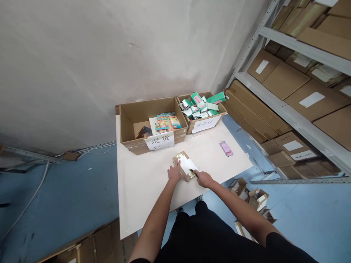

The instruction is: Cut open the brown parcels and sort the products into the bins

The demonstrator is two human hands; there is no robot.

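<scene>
A small taped cardboard box (183, 156) with a white label (187, 164) on top lies at a slant on the white table (142, 197). My left hand (174, 172) is closed on its left edge, the fingers reaching onto the top and holding it down. In my right hand (204, 179) is a yellow and black utility knife (194, 172), fingers wrapped round it. The knife's tip is over the label near the box's right side. I cannot tell whether the blade touches the surface.
Behind stand an open carton (128, 146) with colourful booklets (162, 122) and another carton (189, 128) full of green-and-white boxes (201, 106). A pixelated pink item (226, 148) lies on the right of the table. Shelves (287, 106) of cartons stand right; opened boxes (258, 199) lie on the floor.
</scene>
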